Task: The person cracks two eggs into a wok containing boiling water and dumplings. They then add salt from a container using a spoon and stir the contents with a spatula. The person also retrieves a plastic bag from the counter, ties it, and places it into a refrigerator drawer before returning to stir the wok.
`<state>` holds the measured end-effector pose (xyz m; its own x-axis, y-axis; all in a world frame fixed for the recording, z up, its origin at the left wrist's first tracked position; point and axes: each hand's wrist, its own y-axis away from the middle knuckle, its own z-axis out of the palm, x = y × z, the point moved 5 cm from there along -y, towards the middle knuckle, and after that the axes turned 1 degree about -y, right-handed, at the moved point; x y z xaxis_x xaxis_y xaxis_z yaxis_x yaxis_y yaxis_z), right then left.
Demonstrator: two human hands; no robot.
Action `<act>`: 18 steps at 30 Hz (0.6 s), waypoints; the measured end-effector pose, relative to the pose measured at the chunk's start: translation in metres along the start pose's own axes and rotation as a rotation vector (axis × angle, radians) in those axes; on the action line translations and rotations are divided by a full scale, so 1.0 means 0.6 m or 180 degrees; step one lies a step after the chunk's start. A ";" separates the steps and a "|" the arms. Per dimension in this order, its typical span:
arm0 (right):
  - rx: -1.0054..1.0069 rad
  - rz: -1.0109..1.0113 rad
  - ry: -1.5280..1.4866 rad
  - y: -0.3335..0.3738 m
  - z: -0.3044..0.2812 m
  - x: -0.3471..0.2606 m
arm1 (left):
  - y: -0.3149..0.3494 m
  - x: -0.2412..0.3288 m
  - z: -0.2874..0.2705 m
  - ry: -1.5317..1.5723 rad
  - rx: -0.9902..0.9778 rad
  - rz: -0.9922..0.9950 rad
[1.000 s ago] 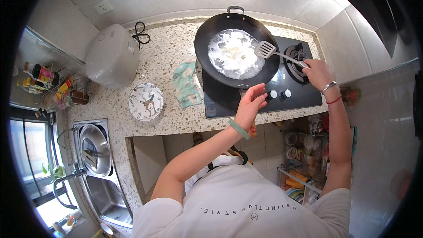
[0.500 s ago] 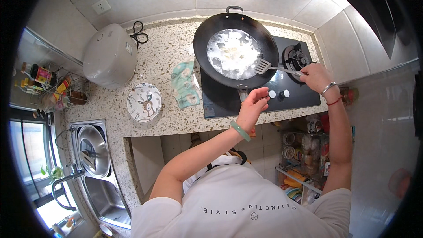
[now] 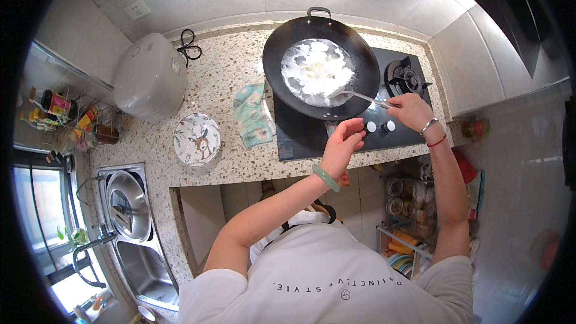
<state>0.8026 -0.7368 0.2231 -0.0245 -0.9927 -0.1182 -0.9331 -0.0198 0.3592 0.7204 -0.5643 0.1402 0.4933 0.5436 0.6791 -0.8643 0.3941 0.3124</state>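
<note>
A black wok [image 3: 276,66] stands on the left burner of a black gas hob [image 3: 303,138], with a white, foamy egg mass [image 3: 315,72] spread across its bottom. My right hand [image 3: 411,111] grips the handle of a metal spatula [image 3: 354,94]. Its blade lies at the near edge of the egg. My left hand [image 3: 342,144], a green bangle on the wrist, sits at the wok's near rim with its fingers curled around the wok's handle, which is mostly hidden under the hand.
A patterned plate [image 3: 197,139] and a crumpled green cloth [image 3: 252,114] lie on the speckled counter left of the hob. A white rice cooker [image 3: 150,78] stands at the back left. The sink [image 3: 129,210] is at the lower left, and the second burner [image 3: 405,77] is bare.
My right hand has drawn the spatula from the wok's far right side to its near edge. The left hand has stayed at the wok's near rim.
</note>
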 end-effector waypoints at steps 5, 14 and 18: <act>0.0032 -0.0178 -0.0117 -0.017 0.020 0.007 | -0.002 -0.002 0.006 0.0008 -0.0036 -0.0023; -0.0092 -0.0201 -0.0735 -0.022 0.033 -0.009 | -0.011 -0.004 -0.001 0.0049 0.0008 0.0012; -0.0197 -0.0278 -0.0634 0.002 0.005 -0.014 | -0.010 -0.002 -0.008 0.0040 0.0039 0.0024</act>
<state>0.8009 -0.7279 0.2218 -0.0207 -0.9439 -0.3295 -0.9111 -0.1179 0.3949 0.7255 -0.5638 0.1346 0.4880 0.5557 0.6731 -0.8691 0.3810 0.3155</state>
